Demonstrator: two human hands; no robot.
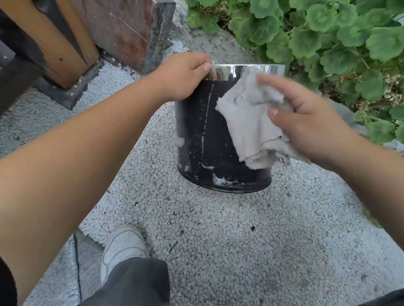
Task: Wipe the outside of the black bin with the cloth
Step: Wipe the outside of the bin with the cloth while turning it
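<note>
The black bin [204, 137] stands on pebbled ground, tilted slightly, with a shiny chrome rim at its top. White streaks and smears mark its dark side. My left hand [181, 77] grips the rim at the bin's upper left. My right hand [309, 122] holds a crumpled grey cloth [249, 118] and presses it against the upper right of the bin's side. The cloth hangs down over the wall and covers part of the rim.
Green leafy plants [327, 29] crowd close to the bin on the right. A stone block [124, 24] and a wooden post [56, 38] stand at the back left. My white shoe [123, 246] and grey trouser leg are below on the gravel [242, 247].
</note>
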